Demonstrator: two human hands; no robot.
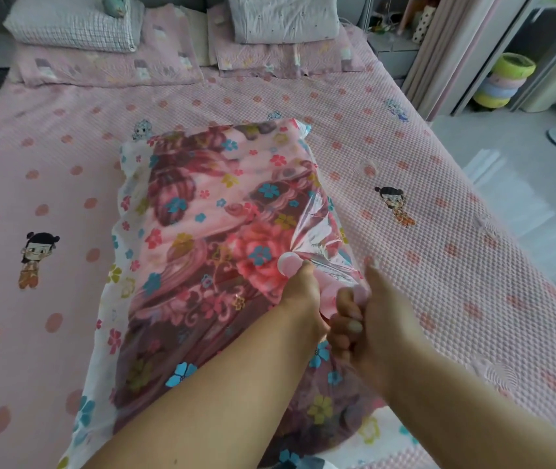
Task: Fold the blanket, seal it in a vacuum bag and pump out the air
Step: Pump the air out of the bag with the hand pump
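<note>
Hands (303,292) (368,319) grip pink pump (290,264) | glossy bag (202,214), floral blanket (175,184) inside

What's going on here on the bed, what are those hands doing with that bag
A person is working a pink hand pump on a vacuum bag lying on the bed. The folded floral blanket is already inside the bag. The left hand steadies the pump's body while the right hand grips its near end. The bag still looks puffy.
</note>
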